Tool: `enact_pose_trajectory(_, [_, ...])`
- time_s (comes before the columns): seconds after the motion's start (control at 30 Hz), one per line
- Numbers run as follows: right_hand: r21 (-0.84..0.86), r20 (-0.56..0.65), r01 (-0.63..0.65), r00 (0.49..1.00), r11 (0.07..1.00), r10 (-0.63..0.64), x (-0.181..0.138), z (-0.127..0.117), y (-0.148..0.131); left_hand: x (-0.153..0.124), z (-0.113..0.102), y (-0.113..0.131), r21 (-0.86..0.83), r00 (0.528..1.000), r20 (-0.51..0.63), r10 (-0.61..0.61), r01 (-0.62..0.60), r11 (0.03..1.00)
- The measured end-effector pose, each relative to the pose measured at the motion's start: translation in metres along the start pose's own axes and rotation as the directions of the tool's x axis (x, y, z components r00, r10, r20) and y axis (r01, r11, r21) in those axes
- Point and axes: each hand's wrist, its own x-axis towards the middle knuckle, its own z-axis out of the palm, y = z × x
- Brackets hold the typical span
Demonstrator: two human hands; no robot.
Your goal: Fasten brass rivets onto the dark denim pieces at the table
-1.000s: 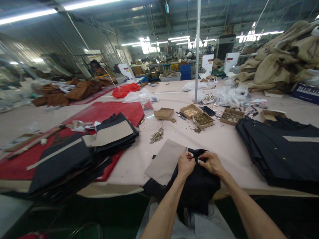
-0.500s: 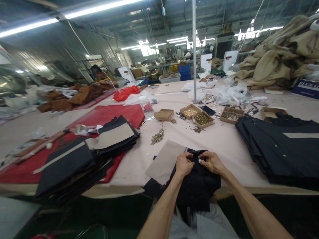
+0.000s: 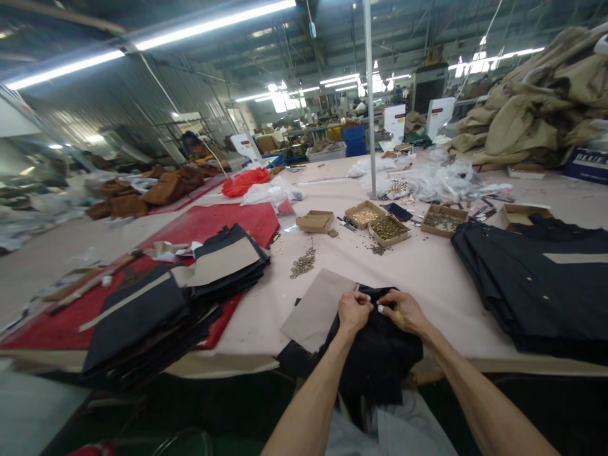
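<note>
At the table's front edge lies a piece of black fabric, bunched and hanging partly over the side. My left hand pinches its upper edge between thumb and fingers. Just to the right, my right hand grips the same edge, a small gap between the two hands. White coverings show on fingertips of both hands. Whether a small part sits between the fingers cannot be made out. Beside my left hand, a beige panel lies flat, with black material showing beneath it.
Stacked black pieces with beige strips lie left on a red board; dark garments are piled right. Ahead are loose metal rings, small boxes of metal fittings, a phone and an upright pole.
The view has shifted slightly. My left fingers have changed position a little at the fabric edge, showing a white fingertip. Both hands still hold the black fabric.
</note>
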Motion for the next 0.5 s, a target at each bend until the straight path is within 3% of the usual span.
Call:
enact_pose_trajectory(0.13, [-0.012, 0.002, -0.037, 0.999, 0.999, 0.037, 0.004, 0.001, -0.001, 0.007, 0.000, 0.002, 0.034, 0.997, -0.021, -0.074, 0.075, 0.997])
enact_pose_trajectory(0.3, [-0.037, 0.080, -0.114, 0.990, 0.993, 0.117, 0.012, -0.003, -0.007, 0.014, -0.005, 0.012, 0.006, 0.980, 0.057, -0.191, 0.191, 0.982])
enact_pose_trajectory(0.5, [-0.095, 0.121, -0.195, 0.971, 0.976, 0.206, 0.018, -0.006, -0.012, 0.013, -0.006, 0.022, 0.225, 0.987, 0.022, -0.156, 0.148, 0.963])
